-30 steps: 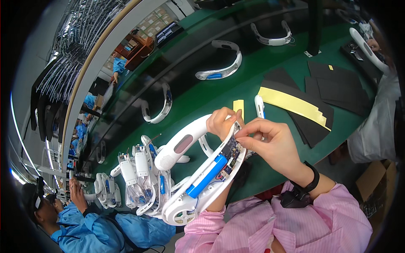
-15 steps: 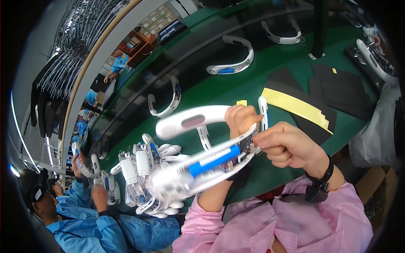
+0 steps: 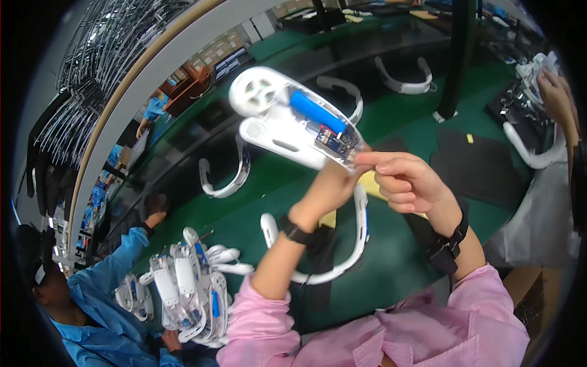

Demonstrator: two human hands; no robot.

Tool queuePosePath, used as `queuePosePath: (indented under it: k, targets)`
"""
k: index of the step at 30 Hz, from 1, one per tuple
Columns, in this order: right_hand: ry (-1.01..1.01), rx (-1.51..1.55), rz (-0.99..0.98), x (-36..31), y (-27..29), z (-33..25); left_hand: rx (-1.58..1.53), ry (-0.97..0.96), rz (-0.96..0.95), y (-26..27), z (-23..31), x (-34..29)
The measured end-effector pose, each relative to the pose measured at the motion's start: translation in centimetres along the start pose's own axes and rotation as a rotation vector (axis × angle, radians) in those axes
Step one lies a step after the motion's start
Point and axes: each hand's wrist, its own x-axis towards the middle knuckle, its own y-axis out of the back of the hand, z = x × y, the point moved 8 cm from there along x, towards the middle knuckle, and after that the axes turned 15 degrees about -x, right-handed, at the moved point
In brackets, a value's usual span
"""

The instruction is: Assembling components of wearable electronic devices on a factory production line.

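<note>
And here the left hand (image 3: 330, 186) is wrapping itself around the end of a white neck band (image 3: 275, 119), most of its fingers hiding behind the shell. The right hand (image 3: 408, 181) is curling three fingers in and stretching its index finger to that same end; whether it is pinching anything, I cannot tell. The band is hanging in the air above the green table (image 3: 391, 275), tilting, its open side showing, a little blurred. A blue battery (image 3: 317, 111) is already sitting in its channel, and a circuit board (image 3: 333, 142) is lying just beside it, so those parts are looking done; no cover is closing over them, so the closing-up is probably remaining.

Below the hands, a second white band (image 3: 336, 271) is curving around on the table. To the left, a pile of white bands (image 3: 186, 278) is crowding together, several showing their insides, and beside it a co-worker in a blue sleeve (image 3: 125, 254) is reaching across. Past the hands, a yellow strip (image 3: 371, 183) is peeking out, with black sheets (image 3: 477, 162) spreading to the right. Farther off, another white band (image 3: 406, 87) is resting near a dark post (image 3: 460, 61)
</note>
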Motion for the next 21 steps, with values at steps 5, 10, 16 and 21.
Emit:
queuePosePath:
  k: [5,10,16,21]
  targets:
    - [0.04,-1.437,0.804,1.7,16.3,-8.0,0.362,0.266,-0.156,8.6,-5.0,-1.1]
    - [-0.007,-2.072,1.065,3.2,33.2,-11.1,0.891,0.16,-0.404,15.9,-12.9,-2.9]
    - [-0.497,-2.126,1.033,4.7,43.5,-11.0,1.276,0.499,-0.267,20.8,-20.3,-4.8]
    - [-0.275,-2.272,1.208,5.7,38.4,-13.5,1.345,0.593,0.254,23.1,-18.7,-7.0]
